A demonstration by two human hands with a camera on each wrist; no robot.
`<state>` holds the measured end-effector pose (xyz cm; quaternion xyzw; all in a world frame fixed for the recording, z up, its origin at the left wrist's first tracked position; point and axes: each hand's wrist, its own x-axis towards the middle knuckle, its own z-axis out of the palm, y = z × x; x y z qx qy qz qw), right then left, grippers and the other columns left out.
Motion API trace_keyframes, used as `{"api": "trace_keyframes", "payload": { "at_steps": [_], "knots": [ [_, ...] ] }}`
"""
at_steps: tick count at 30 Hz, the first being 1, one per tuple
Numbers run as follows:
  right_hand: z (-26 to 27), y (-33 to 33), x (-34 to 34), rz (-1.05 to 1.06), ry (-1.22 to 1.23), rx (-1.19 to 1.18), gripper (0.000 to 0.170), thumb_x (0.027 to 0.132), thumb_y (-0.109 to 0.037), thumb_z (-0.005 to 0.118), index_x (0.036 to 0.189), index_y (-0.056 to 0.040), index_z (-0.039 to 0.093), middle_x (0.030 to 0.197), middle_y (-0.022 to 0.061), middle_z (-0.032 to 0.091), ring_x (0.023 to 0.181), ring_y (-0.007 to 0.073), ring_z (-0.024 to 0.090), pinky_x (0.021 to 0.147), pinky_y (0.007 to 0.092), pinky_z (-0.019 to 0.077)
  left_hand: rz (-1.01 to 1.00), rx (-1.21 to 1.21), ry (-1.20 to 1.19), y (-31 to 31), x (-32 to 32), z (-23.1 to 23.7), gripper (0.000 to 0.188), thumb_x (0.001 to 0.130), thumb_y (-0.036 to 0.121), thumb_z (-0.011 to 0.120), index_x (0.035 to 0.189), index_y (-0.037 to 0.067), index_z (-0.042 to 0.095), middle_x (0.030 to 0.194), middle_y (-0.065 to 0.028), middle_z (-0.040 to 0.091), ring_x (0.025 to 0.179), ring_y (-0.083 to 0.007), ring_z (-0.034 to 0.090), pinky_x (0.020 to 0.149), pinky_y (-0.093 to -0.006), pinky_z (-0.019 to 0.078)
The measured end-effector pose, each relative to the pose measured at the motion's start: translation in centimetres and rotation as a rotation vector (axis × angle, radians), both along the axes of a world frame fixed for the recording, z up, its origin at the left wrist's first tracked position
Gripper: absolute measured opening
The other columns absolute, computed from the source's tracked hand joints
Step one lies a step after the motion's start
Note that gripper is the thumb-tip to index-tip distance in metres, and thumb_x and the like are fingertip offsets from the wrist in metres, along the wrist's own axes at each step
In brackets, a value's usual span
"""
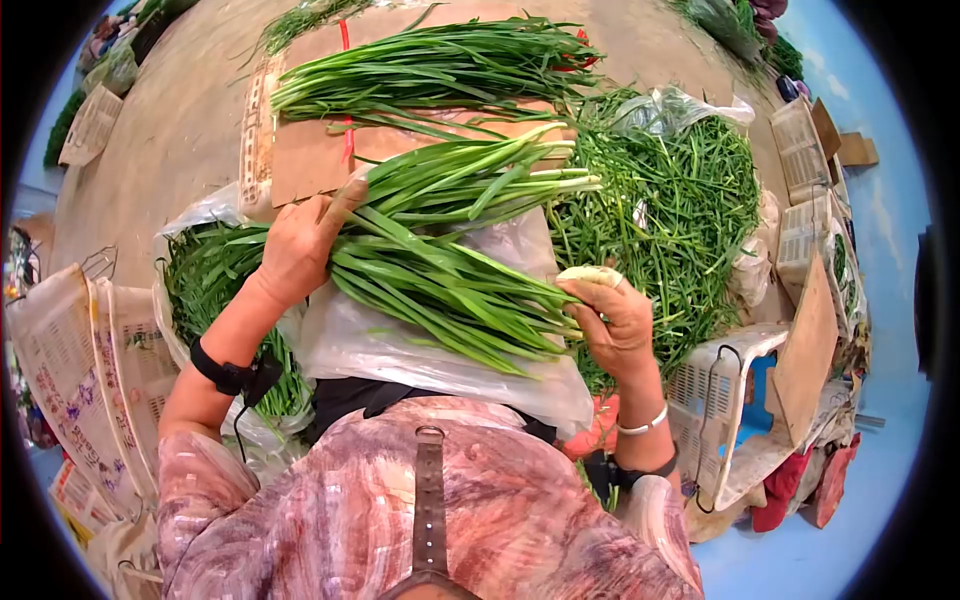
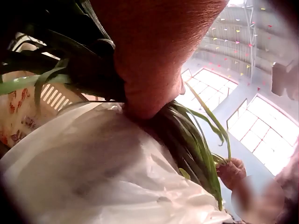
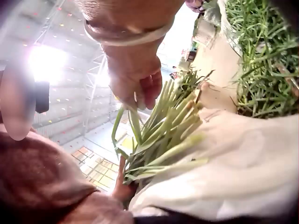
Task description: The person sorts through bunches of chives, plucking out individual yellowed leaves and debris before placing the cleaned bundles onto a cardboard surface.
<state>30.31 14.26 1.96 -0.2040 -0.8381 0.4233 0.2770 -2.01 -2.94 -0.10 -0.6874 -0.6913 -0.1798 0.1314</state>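
A loose bunch of garlic chives (image 1: 450, 290) lies across a plastic sheet (image 1: 350, 345) on the person's lap. The left hand (image 1: 308, 245) grips the leafy end of the chives, its thumb extended upward. At the stem end, the right hand (image 1: 612, 315) pinches a few stalks between thumb and fingers. The right wrist view has these fingers (image 3: 148, 91) close over the pale stems (image 3: 173, 126). Leaves (image 2: 191, 149) come out from under the left hand (image 2: 149, 88) in the left wrist view. Another portion of chives (image 1: 460, 180) lies just beyond, its pale stems pointing right.
A large tidy bunch of chives (image 1: 430, 75) rests on cardboard (image 1: 310, 165) atop a crate, with red ties (image 1: 348, 140) near it. Loose greens (image 1: 670, 200) heap at the right; more greens (image 1: 215, 265) fill a bag at the left. Plastic crates (image 1: 700, 400) stand on both sides.
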Motion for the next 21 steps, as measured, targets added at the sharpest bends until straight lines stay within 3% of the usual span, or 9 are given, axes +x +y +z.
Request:
{"api": "trace_keyframes", "payload": {
  "at_steps": [7, 8, 11, 13, 15, 16, 17, 19, 21],
  "knots": [
    [-4.0, -0.3, 0.0, -0.437, 0.148, -0.362, 0.017, 0.087, -0.013, 0.058, 0.093, 0.0019, 0.065, 0.085, 0.0102, 0.066, 0.075, 0.0123, 0.062, 0.060, 0.0216, 0.0468, -0.028, -0.139, 0.120, 0.1, -0.2, 0.0, 0.069, 0.071, 0.010, 0.061, 0.137, 0.016, 0.040, 0.087, -0.0115, 0.055, 0.073, -0.0278, 0.054, 0.064, -0.0357, 0.0411],
    [-4.4, 0.2, 0.1, -0.445, 0.152, -0.353, 0.017, 0.087, -0.013, 0.058, 0.093, 0.0019, 0.065, 0.085, 0.0102, 0.066, 0.075, 0.0123, 0.062, 0.060, 0.0216, 0.0468, -0.046, -0.040, 0.114, 0.4, 0.0, -0.3, 0.064, 0.075, 0.008, 0.054, 0.136, 0.022, 0.040, 0.075, -0.0086, 0.049, 0.065, -0.0246, 0.051, 0.061, -0.0352, 0.0410],
    [-5.8, 2.5, 1.1, -0.589, 0.471, -0.774, 0.018, 0.089, -0.019, 0.057, 0.085, -0.0017, 0.061, 0.085, 0.0095, 0.065, 0.066, 0.0160, 0.064, 0.052, 0.0247, 0.0478, -0.026, -0.067, 0.141, 0.1, 0.0, -0.4, 0.064, 0.076, 0.008, 0.053, 0.136, 0.023, 0.040, 0.076, -0.0089, 0.049, 0.065, -0.0246, 0.050, 0.061, -0.0351, 0.0409],
    [-7.5, 5.6, 3.9, -0.509, 0.749, -0.930, 0.022, 0.088, -0.020, 0.059, 0.097, -0.0003, 0.059, 0.085, 0.0093, 0.065, 0.066, 0.0159, 0.065, 0.051, 0.0233, 0.0468, -0.019, -0.061, 0.150, -0.1, -0.1, -0.5, 0.064, 0.076, 0.008, 0.053, 0.136, 0.024, 0.040, 0.076, -0.0088, 0.049, 0.065, -0.0244, 0.050, 0.061, -0.0349, 0.0409],
    [-5.5, 7.9, 5.6, -0.750, 0.076, -0.813, 0.036, 0.085, -0.023, 0.063, 0.109, 0.0018, 0.054, 0.090, 0.0126, 0.064, 0.075, 0.0215, 0.065, 0.058, 0.0297, 0.0500, -0.021, -0.109, 0.134, -0.1, 0.0, -0.2, 0.065, 0.073, 0.009, 0.058, 0.135, 0.019, 0.041, 0.087, -0.0114, 0.054, 0.072, -0.0260, 0.053, 0.064, -0.0359, 0.0404],
    [-5.1, 7.6, 5.7, -0.823, -0.533, 0.003, 0.050, 0.080, -0.024, 0.067, 0.117, 0.0054, 0.049, 0.097, 0.0181, 0.063, 0.088, 0.0305, 0.062, 0.072, 0.0369, 0.0503, -0.020, -0.104, 0.133, 0.0, 0.1, 0.0, 0.065, 0.073, 0.009, 0.058, 0.135, 0.019, 0.041, 0.087, -0.0114, 0.054, 0.072, -0.0260, 0.053, 0.064, -0.0359, 0.0404],
    [-4.1, 7.8, 5.7, -0.819, -0.881, 0.392, 0.057, 0.076, -0.022, 0.070, 0.120, 0.0059, 0.047, 0.106, 0.0225, 0.059, 0.099, 0.0352, 0.057, 0.085, 0.0398, 0.0461, -0.022, -0.118, 0.146, 0.0, 0.0, 0.1, 0.066, 0.073, 0.009, 0.058, 0.136, 0.018, 0.041, 0.087, -0.0116, 0.054, 0.072, -0.0261, 0.053, 0.064, -0.0360, 0.0404],
    [-2.1, 8.8, 3.7, -0.625, -0.530, 0.222, 0.061, 0.075, -0.019, 0.069, 0.127, 0.0021, 0.044, 0.116, 0.0226, 0.055, 0.107, 0.0340, 0.054, 0.089, 0.0385, 0.0440, -0.022, -0.138, 0.159, 0.1, 0.0, 0.2, 0.066, 0.073, 0.009, 0.058, 0.136, 0.018, 0.041, 0.088, -0.0118, 0.054, 0.073, -0.0263, 0.053, 0.064, -0.0361, 0.0404],
    [0.3, 7.7, -0.7, -0.370, -0.260, 0.577, 0.059, 0.074, -0.017, 0.070, 0.126, -0.0032, 0.047, 0.119, 0.0192, 0.055, 0.107, 0.0321, 0.054, 0.089, 0.0379, 0.0443, -0.036, -0.133, 0.169, 0.2, 0.0, 0.1, 0.069, 0.072, 0.010, 0.060, 0.137, 0.017, 0.039, 0.088, -0.0121, 0.054, 0.073, -0.0266, 0.054, 0.064, -0.0359, 0.0405]
  ]
}}
